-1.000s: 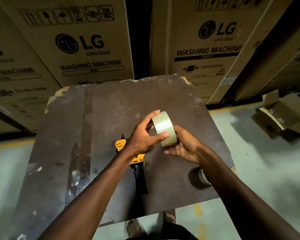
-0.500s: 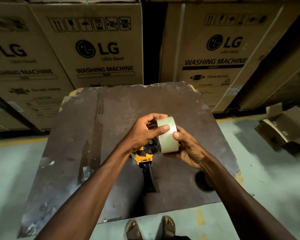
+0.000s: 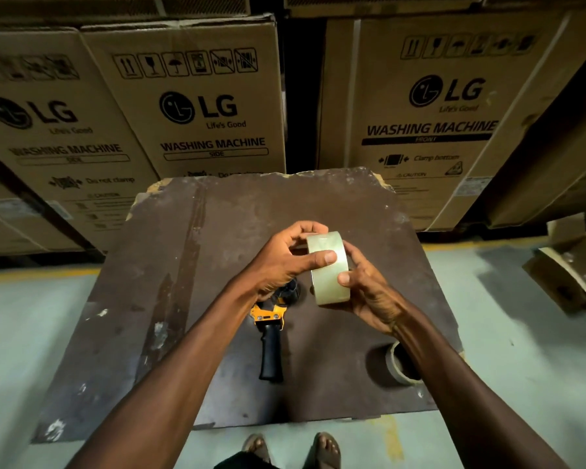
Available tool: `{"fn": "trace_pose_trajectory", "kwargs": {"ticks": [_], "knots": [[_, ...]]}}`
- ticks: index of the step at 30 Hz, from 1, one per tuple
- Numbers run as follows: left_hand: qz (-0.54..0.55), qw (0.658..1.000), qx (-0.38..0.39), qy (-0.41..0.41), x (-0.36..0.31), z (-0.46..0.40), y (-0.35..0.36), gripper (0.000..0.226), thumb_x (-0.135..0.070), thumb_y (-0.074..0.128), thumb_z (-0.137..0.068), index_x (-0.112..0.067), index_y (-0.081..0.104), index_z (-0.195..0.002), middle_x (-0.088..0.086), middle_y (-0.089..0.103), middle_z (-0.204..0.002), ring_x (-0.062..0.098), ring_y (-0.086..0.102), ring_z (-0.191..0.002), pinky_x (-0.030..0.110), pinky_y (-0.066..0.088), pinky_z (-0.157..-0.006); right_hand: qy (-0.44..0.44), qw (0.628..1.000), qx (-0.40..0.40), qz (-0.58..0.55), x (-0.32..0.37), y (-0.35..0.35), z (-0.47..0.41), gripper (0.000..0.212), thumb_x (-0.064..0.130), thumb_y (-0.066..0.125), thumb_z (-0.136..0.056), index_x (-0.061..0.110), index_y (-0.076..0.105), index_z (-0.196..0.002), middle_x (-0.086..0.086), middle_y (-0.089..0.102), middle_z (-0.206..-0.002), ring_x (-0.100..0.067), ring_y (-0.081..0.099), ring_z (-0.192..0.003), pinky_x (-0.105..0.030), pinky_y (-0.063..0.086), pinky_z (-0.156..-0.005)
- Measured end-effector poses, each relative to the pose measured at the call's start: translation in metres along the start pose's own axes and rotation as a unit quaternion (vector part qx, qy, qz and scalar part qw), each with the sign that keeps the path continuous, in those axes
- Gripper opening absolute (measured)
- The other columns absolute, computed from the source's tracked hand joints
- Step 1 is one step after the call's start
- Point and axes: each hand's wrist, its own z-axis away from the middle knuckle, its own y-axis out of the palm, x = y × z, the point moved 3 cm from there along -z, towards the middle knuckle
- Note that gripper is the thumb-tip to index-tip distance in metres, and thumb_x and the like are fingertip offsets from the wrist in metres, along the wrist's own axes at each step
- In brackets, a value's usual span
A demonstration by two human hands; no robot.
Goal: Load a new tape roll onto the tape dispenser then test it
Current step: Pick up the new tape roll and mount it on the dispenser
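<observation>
Both hands hold a roll of clear tape [image 3: 329,275] upright above the brown table [image 3: 190,299]. My left hand [image 3: 285,262] grips it from the left, thumb pressed on the outer band. My right hand [image 3: 369,292] cradles it from the right and below, thumb on the band. Under my hands lies the tape dispenser [image 3: 270,330], yellow body and black handle pointing toward me; my left hand hides its front part. An empty cardboard tape core [image 3: 398,363] stands near the table's right front corner, partly behind my right forearm.
Large LG washing machine cartons [image 3: 200,106] stand stacked just behind the table. A torn open cardboard box [image 3: 569,269] lies on the grey floor at the right. My feet [image 3: 291,448] are at the table's near edge.
The view has tilted so the table sits lower in frame. The roll has turned slightly in my hands, and my thumbs have shifted on its band. The dispenser has not moved.
</observation>
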Motion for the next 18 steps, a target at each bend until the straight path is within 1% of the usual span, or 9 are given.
{"fn": "trace_pose_trajectory", "kwargs": {"ticks": [1, 3, 4, 5, 8, 9, 13, 16, 18], "knots": [[0.006, 1.0, -0.004, 0.002, 0.001, 0.002, 0.004, 0.043, -0.021, 0.084, -0.075, -0.024, 0.066, -0.114, 0.005, 0.07, -0.112, 0.017, 0.068, -0.101, 0.042, 0.057, -0.091, 0.001, 1.0, -0.005, 0.011, 0.002, -0.001, 0.002, 0.097, 0.032, 0.088, -0.056, 0.034, 0.044, -0.142, -0.009, 0.062, -0.129, -0.027, 0.066, -0.104, -0.049, 0.056, -0.078], [0.013, 1.0, -0.01, 0.012, 0.001, 0.005, 0.01, 0.043, -0.016, 0.083, -0.075, -0.019, 0.067, -0.115, 0.004, 0.071, -0.109, 0.014, 0.069, -0.098, 0.036, 0.058, -0.088, 0.004, 0.998, -0.024, 0.051, 0.007, -0.003, 0.004, 0.105, 0.052, 0.092, -0.047, 0.034, 0.046, -0.139, -0.006, 0.063, -0.128, -0.024, 0.067, -0.104, -0.047, 0.057, -0.077], [0.017, 1.0, -0.013, 0.016, 0.001, 0.007, 0.012, 0.043, -0.015, 0.083, -0.074, -0.016, 0.067, -0.115, 0.003, 0.071, -0.106, 0.013, 0.069, -0.097, 0.033, 0.058, -0.085, 0.007, 0.997, -0.032, 0.07, 0.009, -0.004, 0.005, 0.104, 0.058, 0.091, -0.045, 0.034, 0.047, -0.137, -0.005, 0.063, -0.128, -0.024, 0.066, -0.105, -0.047, 0.057, -0.077], [0.022, 0.999, -0.014, 0.018, 0.001, 0.008, 0.014, 0.043, -0.015, 0.082, -0.072, -0.015, 0.067, -0.113, 0.002, 0.071, -0.104, 0.012, 0.069, -0.096, 0.031, 0.058, -0.083, 0.007, 0.996, -0.036, 0.081, 0.011, -0.005, 0.005, 0.1, 0.059, 0.091, -0.047, 0.035, 0.048, -0.135, -0.004, 0.064, -0.128, -0.024, 0.066, -0.105, -0.048, 0.057, -0.077], [0.049, 0.999, -0.005, 0.012, -0.001, 0.007, 0.016, 0.043, -0.018, 0.082, -0.068, -0.014, 0.068, -0.109, 0.004, 0.071, -0.104, 0.013, 0.069, -0.095, 0.031, 0.056, -0.081, -0.005, 0.997, -0.033, 0.07, 0.015, -0.007, 0.007, 0.078, 0.042, 0.085, -0.061, 0.036, 0.051, -0.131, -0.002, 0.068, -0.121, -0.024, 0.066, -0.102, -0.053, 0.054, -0.079], [0.05, 0.999, 0.0, 0.013, -0.002, 0.006, 0.015, 0.043, -0.018, 0.082, -0.068, -0.013, 0.068, -0.108, 0.005, 0.071, -0.106, 0.015, 0.069, -0.096, 0.032, 0.056, -0.081, -0.01, 0.997, -0.034, 0.066, 0.016, -0.007, 0.008, 0.075, 0.038, 0.083, -0.063, 0.037, 0.051, -0.131, -0.003, 0.068, -0.12, -0.024, 0.065, -0.102, -0.053, 0.054, -0.079], [0.031, 0.999, 0.018, 0.013, -0.006, 0.0, 0.007, 0.042, -0.016, 0.082, -0.072, -0.005, 0.067, -0.11, 0.007, 0.071, -0.111, 0.016, 0.069, -0.099, 0.035, 0.058, -0.084, -0.029, 0.997, -0.033, 0.06, 0.016, -0.001, 0.003, 0.078, 0.032, 0.082, -0.065, 0.035, 0.048, -0.135, -0.009, 0.064, -0.125, -0.026, 0.064, -0.103, -0.049, 0.055, -0.076], [0.039, 0.999, -0.003, 0.022, -0.006, -0.002, -0.006, 0.017, -0.016, 0.082, -0.076, -0.01, 0.072, -0.089, 0.012, 0.073, -0.111, 0.022, 0.069, -0.098, 0.046, 0.055, -0.093, -0.042, 0.995, -0.041, 0.085, 0.013, 0.007, -0.003, 0.082, 0.028, 0.084, -0.061, 0.037, 0.048, -0.134, -0.01, 0.062, -0.126, -0.024, 0.065, -0.103, -0.043, 0.056, -0.071], [0.026, 0.999, -0.012, 0.024, -0.008, -0.003, -0.016, 0.012, -0.014, 0.079, -0.078, -0.007, 0.072, -0.085, 0.013, 0.074, -0.11, 0.022, 0.07, -0.097, 0.048, 0.055, -0.096, -0.042, 0.994, -0.038, 0.097, 0.01, 0.014, -0.006, 0.082, 0.027, 0.085, -0.06, 0.038, 0.048, -0.133, -0.012, 0.061, -0.128, -0.024, 0.065, -0.103, -0.041, 0.056, -0.069]]}}
